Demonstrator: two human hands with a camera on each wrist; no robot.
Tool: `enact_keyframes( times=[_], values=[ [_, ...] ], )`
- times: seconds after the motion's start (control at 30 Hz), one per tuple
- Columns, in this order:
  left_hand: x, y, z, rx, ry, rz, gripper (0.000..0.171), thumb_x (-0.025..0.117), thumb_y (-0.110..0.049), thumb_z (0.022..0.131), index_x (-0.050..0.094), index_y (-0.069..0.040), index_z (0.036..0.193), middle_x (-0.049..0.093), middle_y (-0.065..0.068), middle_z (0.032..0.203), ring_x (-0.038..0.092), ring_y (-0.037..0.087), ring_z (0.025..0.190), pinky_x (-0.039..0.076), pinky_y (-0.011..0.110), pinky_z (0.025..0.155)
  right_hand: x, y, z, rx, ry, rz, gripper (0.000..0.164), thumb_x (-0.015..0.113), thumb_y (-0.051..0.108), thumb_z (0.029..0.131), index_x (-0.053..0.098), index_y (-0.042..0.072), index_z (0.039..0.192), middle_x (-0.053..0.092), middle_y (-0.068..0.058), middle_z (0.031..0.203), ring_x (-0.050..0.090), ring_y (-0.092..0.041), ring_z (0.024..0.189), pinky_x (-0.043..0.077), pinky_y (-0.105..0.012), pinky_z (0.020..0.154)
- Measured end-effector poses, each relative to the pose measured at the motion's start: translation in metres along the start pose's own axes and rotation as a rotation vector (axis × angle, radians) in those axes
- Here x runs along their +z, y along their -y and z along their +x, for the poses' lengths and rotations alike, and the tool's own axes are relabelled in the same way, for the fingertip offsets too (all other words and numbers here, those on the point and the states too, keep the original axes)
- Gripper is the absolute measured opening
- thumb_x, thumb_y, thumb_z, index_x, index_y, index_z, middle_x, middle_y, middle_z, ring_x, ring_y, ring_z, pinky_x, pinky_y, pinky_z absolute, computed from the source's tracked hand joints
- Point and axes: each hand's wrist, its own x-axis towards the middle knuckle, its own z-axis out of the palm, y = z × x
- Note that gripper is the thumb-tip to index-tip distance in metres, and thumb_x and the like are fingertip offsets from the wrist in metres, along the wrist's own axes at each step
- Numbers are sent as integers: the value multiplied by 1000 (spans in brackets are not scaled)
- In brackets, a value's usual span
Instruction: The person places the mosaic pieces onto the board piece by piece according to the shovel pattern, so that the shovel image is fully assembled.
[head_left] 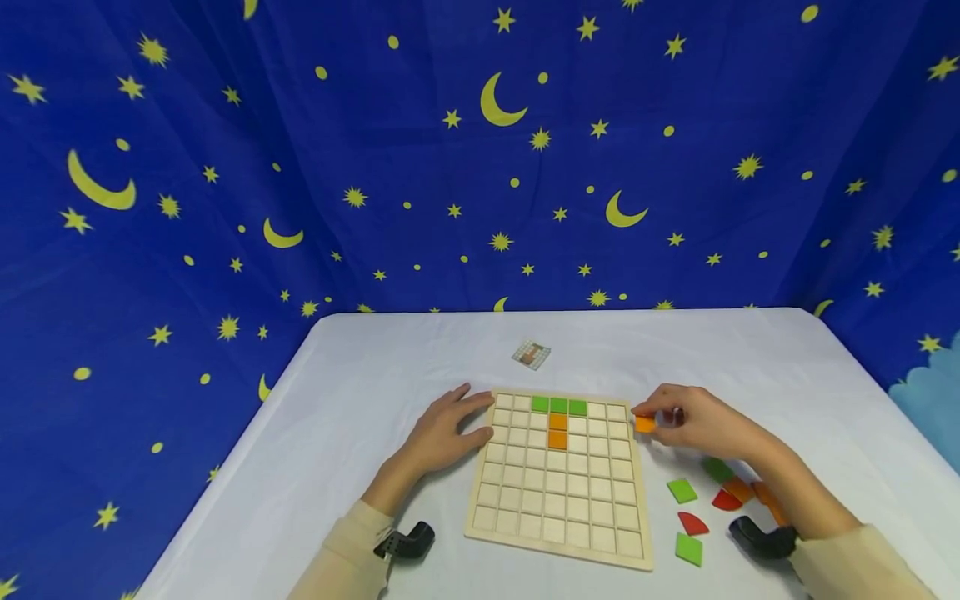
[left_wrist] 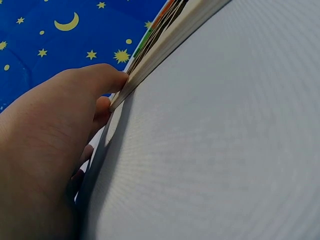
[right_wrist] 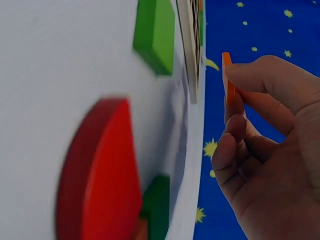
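Note:
A square wooden grid board (head_left: 557,482) lies on the table. Three green tiles (head_left: 558,405) fill cells in its top row, and two orange tiles (head_left: 558,431) run down below the middle one. My left hand (head_left: 444,429) rests at the board's left edge, thumb and a fingertip touching the rim, fingers spread. In the left wrist view, the thumb lies against the board's side. Beside the board's upper right corner, my right hand (head_left: 693,421) pinches an orange tile (right_wrist: 229,79) between thumb and fingers, raised above the table in the right wrist view.
Right of the board lie loose pieces: green squares (head_left: 682,491), red quarter-circles (head_left: 693,523) and orange tiles (head_left: 738,490), some partly under the right forearm. A small picture card (head_left: 532,354) with a grid pattern lies beyond the board. A blue star-and-moon curtain (head_left: 420,150) surrounds the white table.

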Motion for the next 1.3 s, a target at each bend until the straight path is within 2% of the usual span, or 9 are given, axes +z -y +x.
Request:
enact_keyframes(
  times=[0.33,0.57,0.87,1.3],
  values=[
    [1,1,1,8,-4,9,53,61,-50,89,54,-30,138,47,-9,143,28,22,140,27,54,107,8,15,13,-70,12,20,32,75,15,83,71,15,115,62,10,97,53,-17,78,47,-26,64],
    [0,1,1,7,2,25,54,60,-52,89,53,-31,138,46,-14,143,26,19,140,27,51,108,17,23,21,-122,41,84,32,74,13,84,71,13,115,64,9,100,55,-15,76,49,-26,65],
    [0,1,0,3,-4,17,54,61,-51,89,53,-31,138,46,-12,143,27,21,140,28,53,107,26,37,35,-175,57,103,30,72,12,85,71,9,115,63,6,102,54,-15,76,48,-27,63],
    [-1,-2,1,2,1,22,54,62,-50,89,54,-29,138,47,-12,142,27,20,140,27,52,108,35,50,44,-211,82,100,26,73,14,85,72,13,111,62,5,97,54,-16,76,48,-27,64]
  ],
)
